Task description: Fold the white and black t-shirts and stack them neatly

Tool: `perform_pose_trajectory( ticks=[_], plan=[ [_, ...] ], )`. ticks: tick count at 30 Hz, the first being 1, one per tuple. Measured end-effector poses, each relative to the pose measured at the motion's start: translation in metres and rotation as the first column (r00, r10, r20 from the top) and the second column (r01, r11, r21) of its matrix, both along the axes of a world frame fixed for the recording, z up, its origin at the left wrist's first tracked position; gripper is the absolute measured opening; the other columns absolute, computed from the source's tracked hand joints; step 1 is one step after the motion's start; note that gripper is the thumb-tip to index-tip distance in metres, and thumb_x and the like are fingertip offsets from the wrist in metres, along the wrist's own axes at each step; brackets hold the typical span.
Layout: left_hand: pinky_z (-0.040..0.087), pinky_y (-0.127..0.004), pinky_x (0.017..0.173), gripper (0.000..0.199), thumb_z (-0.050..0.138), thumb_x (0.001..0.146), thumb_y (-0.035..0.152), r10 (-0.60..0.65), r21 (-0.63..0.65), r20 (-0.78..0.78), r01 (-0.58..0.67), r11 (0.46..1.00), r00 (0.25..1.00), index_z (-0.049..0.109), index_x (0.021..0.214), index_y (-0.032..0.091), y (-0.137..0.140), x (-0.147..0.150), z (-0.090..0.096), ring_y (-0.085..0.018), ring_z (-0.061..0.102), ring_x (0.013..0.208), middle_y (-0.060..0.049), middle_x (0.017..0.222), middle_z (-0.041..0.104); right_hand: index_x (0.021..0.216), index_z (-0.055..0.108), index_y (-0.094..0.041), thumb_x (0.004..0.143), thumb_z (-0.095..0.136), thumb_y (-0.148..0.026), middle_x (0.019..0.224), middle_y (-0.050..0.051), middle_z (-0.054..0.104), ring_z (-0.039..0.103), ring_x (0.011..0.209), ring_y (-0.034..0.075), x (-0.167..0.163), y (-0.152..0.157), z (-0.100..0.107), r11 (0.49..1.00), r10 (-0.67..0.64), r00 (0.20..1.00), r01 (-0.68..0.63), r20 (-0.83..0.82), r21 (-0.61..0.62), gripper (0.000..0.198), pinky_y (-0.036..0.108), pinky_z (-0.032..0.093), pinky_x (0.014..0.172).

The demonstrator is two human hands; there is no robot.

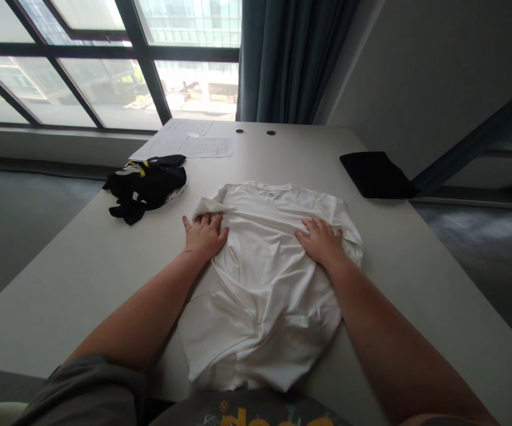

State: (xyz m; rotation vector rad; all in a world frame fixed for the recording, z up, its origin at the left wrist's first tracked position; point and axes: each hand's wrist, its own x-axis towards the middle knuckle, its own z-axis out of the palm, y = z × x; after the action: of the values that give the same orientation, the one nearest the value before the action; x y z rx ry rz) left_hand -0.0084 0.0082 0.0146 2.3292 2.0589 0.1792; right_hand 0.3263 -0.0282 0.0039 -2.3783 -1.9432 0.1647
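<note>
A white T-shirt [265,266] lies spread and wrinkled on the white table, its collar at the far end and its hem at the near edge. My left hand [205,234] rests on the shirt's left side below the sleeve, fingers spread, some fingertips under a fold of cloth. On the right side of the chest, my right hand [321,239] presses flat with its fingers apart. A crosswise fold runs between the two hands. The lower part of the shirt is bunched in creases.
On the white table [415,284], a crumpled black garment [154,183] with yellow and white parts lies at the left. Printed papers [207,146] are at the far left. A folded black cloth-like item [375,174] sits near the right edge. Two round holes pierce the far end.
</note>
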Motion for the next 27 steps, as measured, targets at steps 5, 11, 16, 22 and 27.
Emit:
perform_pose_trajectory(
  ticks=[5, 11, 16, 22, 27],
  plan=[
    [0.010, -0.078, 0.122, 0.063, 0.039, 0.099, 0.059, 0.111, -0.019, -0.012, -0.111, 0.994, 0.994, 0.049, 0.155, 0.032, 0.007, -0.010, 0.002, -0.043, 0.046, 0.143, -0.018, 0.158, 0.048, 0.162, 0.041, -0.031, 0.105, 0.028, -0.065, 0.173, 0.011, 0.025, 0.025, 0.156, 0.036, 0.047, 0.011, -0.001, 0.986, -0.155, 0.988, 0.156, 0.011, -0.052, 0.068, 0.076, 0.015, 0.120],
    [0.005, -0.080, 0.120, 0.075, 0.030, 0.100, 0.065, 0.211, -0.078, -0.042, -0.213, 0.974, 0.977, 0.044, 0.160, 0.023, 0.018, -0.027, 0.001, -0.045, 0.041, 0.148, -0.025, 0.162, 0.042, 0.161, 0.042, -0.028, 0.104, 0.031, -0.065, 0.171, 0.017, 0.026, 0.025, 0.156, 0.039, 0.087, 0.016, -0.009, 0.956, -0.294, 0.955, 0.294, -0.024, -0.025, 0.069, 0.075, 0.013, 0.121],
    [0.005, -0.082, 0.118, 0.077, 0.027, 0.101, 0.062, 0.279, -0.058, -0.050, -0.281, 0.958, 0.959, 0.045, 0.159, 0.016, 0.021, -0.028, -0.001, -0.046, 0.032, 0.154, -0.028, 0.166, 0.035, 0.158, 0.046, -0.019, 0.103, 0.040, -0.060, 0.169, 0.023, 0.025, 0.020, 0.157, 0.041, 0.079, 0.016, -0.011, 0.968, -0.251, 0.967, 0.250, 0.048, 0.036, 0.069, 0.069, 0.014, 0.123],
    [0.004, -0.078, 0.122, 0.077, 0.029, 0.100, 0.061, 0.308, -0.007, -0.034, -0.309, 0.951, 0.951, 0.050, 0.155, 0.012, 0.024, -0.031, -0.005, -0.046, 0.006, 0.162, -0.023, 0.175, 0.012, 0.164, 0.037, -0.028, 0.106, 0.033, -0.054, 0.174, 0.010, 0.022, 0.023, 0.158, 0.032, 0.059, 0.018, -0.011, 0.998, 0.042, 0.999, -0.042, -0.001, -0.041, 0.064, 0.063, 0.019, 0.126],
    [-0.001, -0.082, 0.119, 0.072, 0.026, 0.102, 0.059, 0.282, 0.003, -0.043, -0.282, 0.959, 0.959, 0.051, 0.155, 0.016, 0.023, -0.031, -0.003, -0.046, 0.007, 0.162, -0.023, 0.173, 0.019, 0.166, 0.033, -0.034, 0.103, 0.029, -0.068, 0.175, 0.008, 0.017, 0.018, 0.158, 0.041, 0.073, 0.019, -0.009, 0.984, -0.164, 0.985, 0.159, -0.052, -0.086, 0.071, 0.078, 0.017, 0.119]
  ],
)
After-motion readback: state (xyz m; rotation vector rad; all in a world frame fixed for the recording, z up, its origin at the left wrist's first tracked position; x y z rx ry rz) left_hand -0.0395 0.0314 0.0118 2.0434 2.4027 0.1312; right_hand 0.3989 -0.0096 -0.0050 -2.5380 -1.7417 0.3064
